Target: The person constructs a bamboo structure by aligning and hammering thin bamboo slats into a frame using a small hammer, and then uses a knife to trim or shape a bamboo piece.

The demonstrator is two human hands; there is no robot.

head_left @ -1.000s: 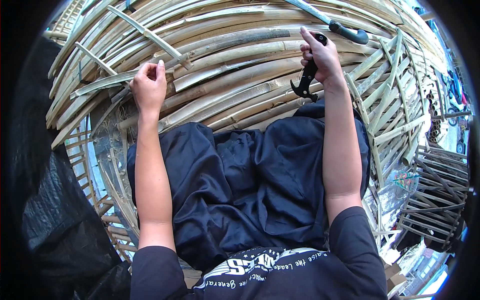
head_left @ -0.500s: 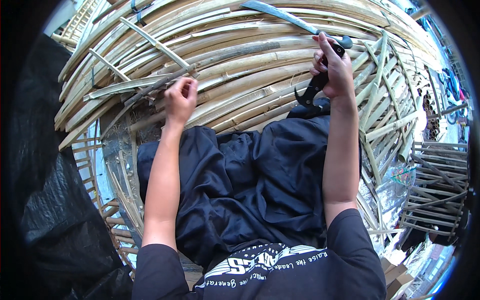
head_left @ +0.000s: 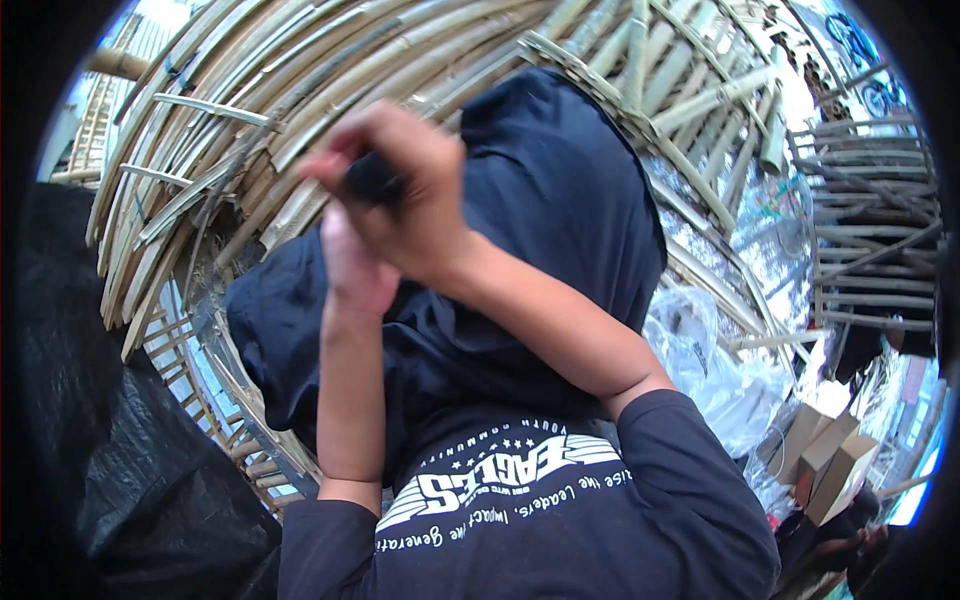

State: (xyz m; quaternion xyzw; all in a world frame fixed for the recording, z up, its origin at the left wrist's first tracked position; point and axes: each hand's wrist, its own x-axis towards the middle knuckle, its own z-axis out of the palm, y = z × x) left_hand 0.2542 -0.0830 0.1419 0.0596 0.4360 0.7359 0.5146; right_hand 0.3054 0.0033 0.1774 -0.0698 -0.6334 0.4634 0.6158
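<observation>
My right hand (head_left: pixel 425 195) has crossed to the left over my lap, its fingers wrapped round the black handle of a knife (head_left: pixel 375 180). The handle's end faces me and the blade is hidden from sight. Behind and below it is my left hand (head_left: pixel 352 270), blurred and mostly covered, its fingers hidden by the right hand. Whether it holds anything does not show. Both hands are above the black cloth (head_left: pixel 560 190) over my legs, close to the split bamboo strips (head_left: pixel 320 70).
Crossed green bamboo strips (head_left: pixel 690 100) lie at the upper right, with a bamboo rack (head_left: pixel 870 220) beyond. Clear plastic bags (head_left: pixel 720 370) and cardboard pieces (head_left: pixel 825 455) are on the right. A black tarp (head_left: pixel 110 400) covers the left side.
My right hand has swung left and nearer with the knife, coming over my left hand, which has moved lower. The view has shifted to the right.
</observation>
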